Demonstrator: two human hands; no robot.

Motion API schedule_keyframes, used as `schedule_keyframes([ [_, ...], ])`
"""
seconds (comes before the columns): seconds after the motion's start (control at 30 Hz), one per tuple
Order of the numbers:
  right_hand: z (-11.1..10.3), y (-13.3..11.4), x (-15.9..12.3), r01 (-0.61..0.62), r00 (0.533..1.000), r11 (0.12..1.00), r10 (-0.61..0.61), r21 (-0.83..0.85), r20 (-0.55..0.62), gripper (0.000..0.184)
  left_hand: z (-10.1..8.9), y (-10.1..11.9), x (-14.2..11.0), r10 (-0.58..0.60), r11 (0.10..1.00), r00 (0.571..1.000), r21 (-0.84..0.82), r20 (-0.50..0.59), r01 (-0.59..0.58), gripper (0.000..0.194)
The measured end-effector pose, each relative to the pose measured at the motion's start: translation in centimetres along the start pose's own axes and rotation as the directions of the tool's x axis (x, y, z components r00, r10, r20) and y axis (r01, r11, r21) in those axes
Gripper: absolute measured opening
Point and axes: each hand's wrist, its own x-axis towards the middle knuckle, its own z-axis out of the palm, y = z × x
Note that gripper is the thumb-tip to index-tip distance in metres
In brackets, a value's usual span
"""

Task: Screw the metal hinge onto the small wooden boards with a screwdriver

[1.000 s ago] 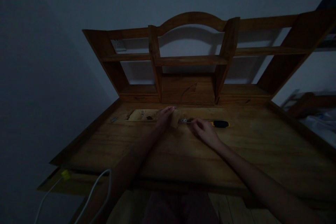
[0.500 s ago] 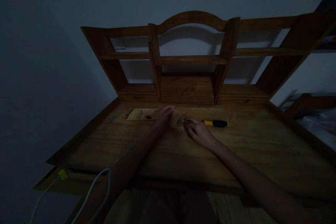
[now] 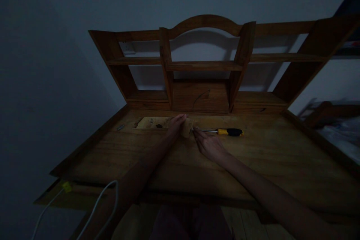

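Observation:
My left hand [image 3: 176, 123] is closed around a small pale wooden piece [image 3: 186, 128], held tilted just above the desk's middle. At that piece's right edge are the pinched fingertips of my right hand [image 3: 206, 142]. Something small sits between or under those fingertips, too dark and small to make out. A screwdriver with a yellow and black handle [image 3: 231, 132] lies on the desk just behind my right hand, its shaft pointing left and its tip hidden by the fingers. Left of my left hand lies a flat light wooden board [image 3: 152, 122] with dark marks.
The wooden desk [image 3: 112, 161] carries a shelf unit [image 3: 204, 66] along its back. A small metal piece [image 3: 120, 127] lies at the left. A white cable [image 3: 97, 202] loops over the front left, beside a yellow tag [image 3: 66, 186]. The room is dim.
My right hand has shifted slightly left, its fingertips now at the wooden piece's edge, covering the small metal bit seen there before. The wooden piece has turned a little in my left hand.

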Motion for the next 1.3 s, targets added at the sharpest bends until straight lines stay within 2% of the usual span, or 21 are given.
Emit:
schedule_keyframes([
  [0.17, -0.3, 0.6, -0.1, -0.047, 0.997, 0.986, 0.058, 0.161, -0.06, 0.05, -0.1, 0.0, 0.0, 0.009, 0.999, 1.0, 0.04, 0.004, -0.009, 0.035],
  [0.33, -0.7, 1.5, -0.1, -0.005, 0.989, 0.927, 0.061, 0.375, -0.138, 0.048, 0.2, 0.4, -0.2, 0.018, 0.995, 0.999, 0.1, 0.027, -0.021, 0.032],
  [0.47, -0.5, 2.1, 0.2, 0.015, 0.98, 0.884, 0.08, 0.468, -0.182, 0.042, 0.5, 0.7, -0.6, 0.031, 0.983, 0.997, 0.18, 0.069, -0.043, 0.029],
  [0.6, -0.1, 2.6, 0.3, -0.014, 0.97, 0.869, 0.132, 0.495, -0.206, 0.035, 0.8, 0.8, -1.1, 0.018, 0.97, 0.991, 0.236, 0.135, -0.05, 0.027],
  [0.77, -0.3, 2.6, 0.4, -0.014, 0.95, 0.851, 0.175, 0.525, -0.258, 0.039, 1.0, 0.7, -1.3, -0.017, 0.966, 0.983, 0.258, 0.184, -0.031, 0.024],
  [1.0, -1.2, 2.3, 0.2, 0.05, 0.928, 0.841, 0.161, 0.539, -0.337, 0.042, 1.1, 0.9, -1.6, -0.028, 0.962, 0.978, 0.273, 0.208, -0.031, 0.023],
  [1.17, -1.1, 2.4, 0.0, 0.051, 0.923, 0.838, 0.167, 0.543, -0.345, 0.04, 1.0, 0.9, -1.4, -0.005, 0.949, 0.987, 0.311, 0.163, -0.046, 0.019],
  [1.3, -1.1, 2.5, 0.0, 0.058, 0.917, 0.837, 0.17, 0.544, -0.36, 0.04, 0.9, 0.6, -1.3, -0.046, 0.95, 0.981, 0.313, 0.191, -0.016, 0.021],
])
